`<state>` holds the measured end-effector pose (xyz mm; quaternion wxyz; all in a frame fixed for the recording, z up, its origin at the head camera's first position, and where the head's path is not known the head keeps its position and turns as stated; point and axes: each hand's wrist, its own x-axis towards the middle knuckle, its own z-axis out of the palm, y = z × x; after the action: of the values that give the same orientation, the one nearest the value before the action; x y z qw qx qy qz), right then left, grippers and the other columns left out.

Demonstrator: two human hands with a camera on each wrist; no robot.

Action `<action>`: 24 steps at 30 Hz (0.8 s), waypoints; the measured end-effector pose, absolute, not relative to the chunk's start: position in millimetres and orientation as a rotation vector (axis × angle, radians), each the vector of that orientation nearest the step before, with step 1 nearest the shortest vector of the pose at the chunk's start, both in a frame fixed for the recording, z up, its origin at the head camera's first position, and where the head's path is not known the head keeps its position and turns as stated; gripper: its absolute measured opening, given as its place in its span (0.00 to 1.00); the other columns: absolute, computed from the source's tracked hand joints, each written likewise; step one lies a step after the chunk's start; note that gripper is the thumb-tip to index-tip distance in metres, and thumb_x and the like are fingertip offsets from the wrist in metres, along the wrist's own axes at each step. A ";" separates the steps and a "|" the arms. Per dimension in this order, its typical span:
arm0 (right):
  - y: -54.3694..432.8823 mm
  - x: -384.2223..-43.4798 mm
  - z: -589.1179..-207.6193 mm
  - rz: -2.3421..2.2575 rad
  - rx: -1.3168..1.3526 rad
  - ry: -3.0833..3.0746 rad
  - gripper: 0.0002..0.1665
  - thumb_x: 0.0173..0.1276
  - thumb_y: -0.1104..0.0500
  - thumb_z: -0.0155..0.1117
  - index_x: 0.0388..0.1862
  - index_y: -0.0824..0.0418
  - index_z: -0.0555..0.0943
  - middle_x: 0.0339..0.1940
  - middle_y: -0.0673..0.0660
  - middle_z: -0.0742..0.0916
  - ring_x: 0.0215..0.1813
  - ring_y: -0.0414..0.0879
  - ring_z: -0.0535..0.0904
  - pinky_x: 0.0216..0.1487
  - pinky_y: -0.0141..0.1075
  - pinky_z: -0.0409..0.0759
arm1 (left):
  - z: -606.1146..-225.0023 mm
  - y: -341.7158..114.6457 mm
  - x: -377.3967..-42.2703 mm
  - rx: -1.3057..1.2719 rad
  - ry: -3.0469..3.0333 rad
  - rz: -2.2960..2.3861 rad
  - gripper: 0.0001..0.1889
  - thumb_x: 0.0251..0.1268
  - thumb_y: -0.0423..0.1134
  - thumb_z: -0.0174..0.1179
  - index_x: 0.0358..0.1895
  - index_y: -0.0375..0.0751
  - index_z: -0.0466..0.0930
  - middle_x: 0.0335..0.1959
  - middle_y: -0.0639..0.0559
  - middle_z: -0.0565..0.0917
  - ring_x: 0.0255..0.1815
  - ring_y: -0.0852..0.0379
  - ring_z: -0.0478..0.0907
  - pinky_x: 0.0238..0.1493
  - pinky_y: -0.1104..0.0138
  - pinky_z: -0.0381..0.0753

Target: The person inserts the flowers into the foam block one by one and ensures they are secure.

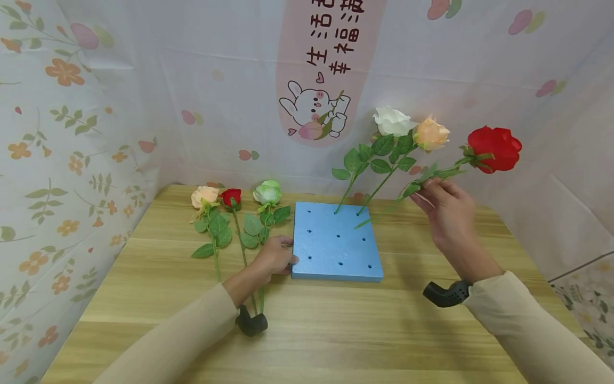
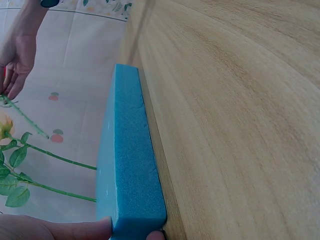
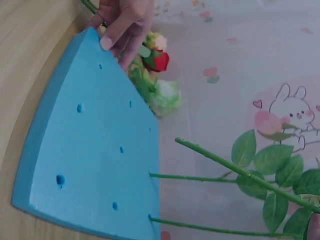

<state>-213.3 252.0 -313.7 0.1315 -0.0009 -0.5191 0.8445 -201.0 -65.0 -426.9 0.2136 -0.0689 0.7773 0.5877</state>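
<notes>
The blue board [image 1: 326, 248] lies flat on the wooden table [image 1: 144, 298], in front of the person. The left hand [image 1: 275, 256] grips its near left corner, with the thumb [image 2: 80, 230] on the upper face and a fingertip lower at the side, probably to stop the board sliding or tipping. A hold at the corner also leaves most of the upper face uncovered.

The right hand [image 1: 451, 210] pinches the large red rose [image 1: 495, 149] partway along its stem [image 3: 215, 158], below the bloom. Gripped there, the lower part of the stem sticks out bare, its end hanging over the board without touching it; the slant seems to suit bringing that end near a hole.

Of the board's 9 holes [image 1: 338, 236], 2 along the far edge take the stems of a white rose [image 1: 393, 121] and a peach rose [image 1: 431, 133], which lean right, likely because the tall stems have support only at the foot.

Left of the board, a pale peach rose [image 1: 204, 196], a small red rose [image 1: 232, 197] and a green rose [image 1: 267, 192] lie with blooms away from the person, perhaps so the stems are easy to reach.
</notes>
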 end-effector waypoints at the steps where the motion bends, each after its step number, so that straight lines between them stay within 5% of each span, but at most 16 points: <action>1: 249.0 -214.1 -312.3 2.456 0.021 -1.500 0.08 0.64 0.67 0.66 0.37 0.70 0.77 0.37 0.57 0.84 0.40 0.48 0.85 0.48 0.39 0.84 | -427.0 -65.1 -201.1 -0.192 2.157 1.632 0.28 0.64 0.25 0.58 0.68 0.35 0.67 0.66 0.33 0.70 0.51 0.44 0.80 0.41 0.59 0.85; 13: 204.9 -230.0 -296.0 2.353 0.106 -1.660 0.19 0.63 0.63 0.68 0.50 0.72 0.78 0.46 0.59 0.85 0.44 0.48 0.84 0.49 0.38 0.83 | -427.6 -65.9 -200.5 -0.208 2.158 1.629 0.28 0.64 0.26 0.58 0.68 0.36 0.68 0.66 0.34 0.71 0.49 0.45 0.81 0.41 0.60 0.85; 24: 170.9 -248.6 -289.4 2.173 0.094 -1.889 0.11 0.67 0.61 0.65 0.44 0.68 0.79 0.45 0.58 0.84 0.47 0.49 0.85 0.48 0.38 0.83 | -428.1 -65.4 -201.4 -0.208 2.159 1.628 0.28 0.63 0.25 0.59 0.68 0.36 0.68 0.66 0.34 0.71 0.48 0.46 0.81 0.40 0.61 0.85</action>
<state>-248.6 170.9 -289.4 0.1301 0.0324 -0.6503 0.7478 -201.4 -65.4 -428.1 0.2131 -0.0749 0.7779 0.5863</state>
